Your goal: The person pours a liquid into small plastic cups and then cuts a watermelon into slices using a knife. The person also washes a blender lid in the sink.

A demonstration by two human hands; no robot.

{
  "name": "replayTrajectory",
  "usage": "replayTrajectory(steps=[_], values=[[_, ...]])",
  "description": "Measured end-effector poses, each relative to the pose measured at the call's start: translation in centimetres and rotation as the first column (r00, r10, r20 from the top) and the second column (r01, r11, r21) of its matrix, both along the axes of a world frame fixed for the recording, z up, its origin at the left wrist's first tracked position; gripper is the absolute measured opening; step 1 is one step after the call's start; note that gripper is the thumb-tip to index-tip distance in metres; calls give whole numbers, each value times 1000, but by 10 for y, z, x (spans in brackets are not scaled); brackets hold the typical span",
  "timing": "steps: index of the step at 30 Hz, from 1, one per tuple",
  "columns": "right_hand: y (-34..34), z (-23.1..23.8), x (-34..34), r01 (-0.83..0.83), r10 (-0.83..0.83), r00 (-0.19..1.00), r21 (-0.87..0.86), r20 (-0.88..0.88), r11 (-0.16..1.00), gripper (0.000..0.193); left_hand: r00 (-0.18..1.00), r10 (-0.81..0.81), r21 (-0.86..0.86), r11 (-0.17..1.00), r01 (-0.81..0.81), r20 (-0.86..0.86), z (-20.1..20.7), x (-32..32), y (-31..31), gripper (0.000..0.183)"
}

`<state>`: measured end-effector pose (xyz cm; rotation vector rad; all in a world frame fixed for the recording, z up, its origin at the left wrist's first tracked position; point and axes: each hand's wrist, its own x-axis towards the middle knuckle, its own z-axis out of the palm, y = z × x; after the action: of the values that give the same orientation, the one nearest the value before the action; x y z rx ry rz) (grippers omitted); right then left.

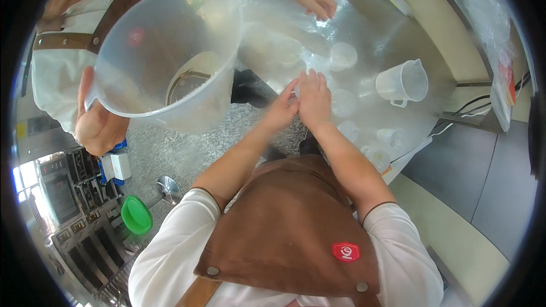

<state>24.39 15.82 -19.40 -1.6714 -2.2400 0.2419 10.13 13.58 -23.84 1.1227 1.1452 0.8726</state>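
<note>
Two flat, open hands, left hand point(282, 109) and right hand point(314, 99), pressed together on the steel worktop point(375, 28), gripping nothing, one handled jug point(402, 83) right, five small cups point(343, 55) nearby, co-worker's big translucent bucket point(165, 57) far left

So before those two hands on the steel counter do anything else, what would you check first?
1. Left hand free of any held thing: ok, it looks empty.
2. Right hand free: ok, laid flat, fingers together, beside the left.
3. What lies under the palms: cannot tell, the hands cover it.
4. Small clear cups close around the hands, easy to knock: not ok.
5. Clear measuring jug upright and apart from the hands: ok.
6. Co-worker's big translucent bucket held tilted close above the counter: not ok, it crowds the left side.
</note>
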Motion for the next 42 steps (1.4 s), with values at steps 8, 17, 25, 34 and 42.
replayTrajectory(steps=[8, 17, 25, 34, 42], values=[[0, -6, -1, 11, -8, 999, 54, -53, 998, 60, 997, 35, 57, 998, -31, -71, 4, 3, -1, 67], [7, -13, -3, 33, -26, 996, 69, -88, 997, 62, 999, -6, 56, 998, 8, -43, 10, -7, 10, 67], [6, -24, -3, 62, -43, 982, 100, -183, 993, 74, 997, 25, 65, 998, -21, -66, 16, -9, 16, 74], [7, -24, -4, 64, -39, 972, 102, -233, 993, 72, 999, 8, 57, 998, -5, -41, -2, -5, 17, 79], [10, -7, -3, 16, -9, 989, 44, -146, 999, 70, 1000, 18, -87, 996, -19, -7, 23, -2, 16, 80]])
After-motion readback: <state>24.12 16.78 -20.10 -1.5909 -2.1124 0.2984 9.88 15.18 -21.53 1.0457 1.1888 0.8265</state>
